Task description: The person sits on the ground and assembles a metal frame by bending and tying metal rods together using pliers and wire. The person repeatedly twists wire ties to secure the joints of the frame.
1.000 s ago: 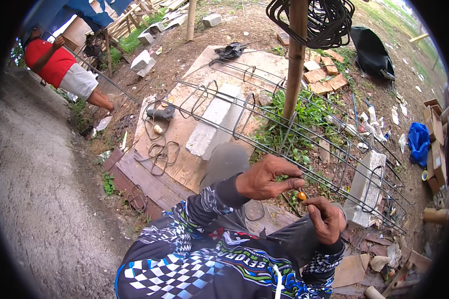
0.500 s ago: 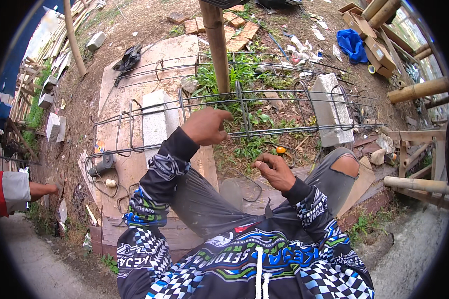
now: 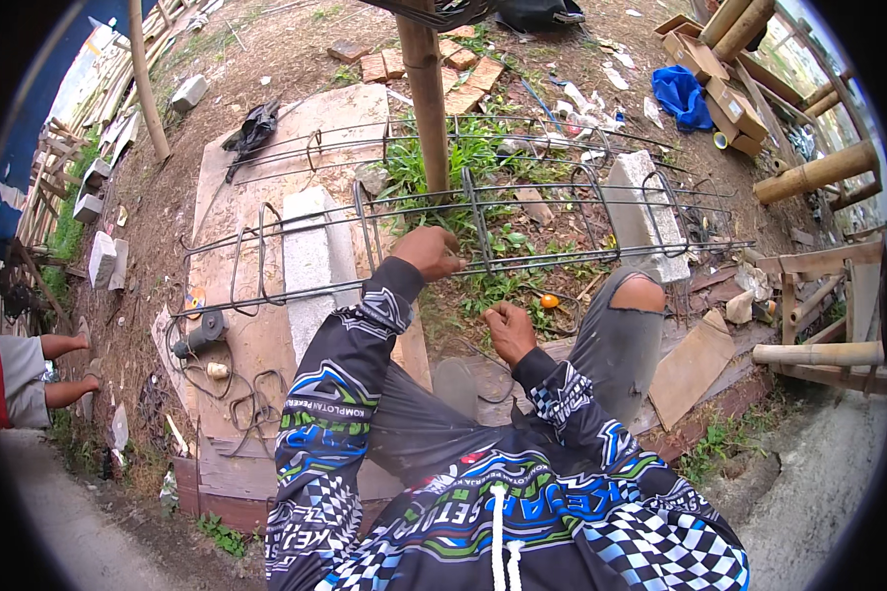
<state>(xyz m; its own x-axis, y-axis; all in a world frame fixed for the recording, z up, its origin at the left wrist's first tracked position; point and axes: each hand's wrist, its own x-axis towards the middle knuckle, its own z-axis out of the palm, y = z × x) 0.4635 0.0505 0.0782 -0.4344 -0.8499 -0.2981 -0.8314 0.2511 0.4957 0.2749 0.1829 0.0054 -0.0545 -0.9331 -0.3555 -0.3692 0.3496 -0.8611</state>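
In front of me a long cage of thin steel rebar (image 3: 552, 258) with bent stirrups (image 3: 478, 222) rests on two pale concrete blocks (image 3: 310, 256). My left hand (image 3: 429, 253) is at the cage's near bar, beside a middle stirrup. Its fingers are bent and pressed together at that joint; whatever they pinch is too small to make out. Lower and to the right, my right hand (image 3: 511, 333) is held above my lap with its fingers curled closed, apart from the cage. What lies inside those fingers is hidden.
A bamboo post (image 3: 427, 108) stands behind the cage. An angle grinder (image 3: 201, 333) and its cord lie on a board at left. An orange round object (image 3: 549, 301) is near my right knee. Another person's bare legs (image 3: 64, 369) show at the left edge.
Along the near bar, my left hand has shifted right, its fingers now closer together. My right hand has come left and curled tighter. More of the other person's legs shows.
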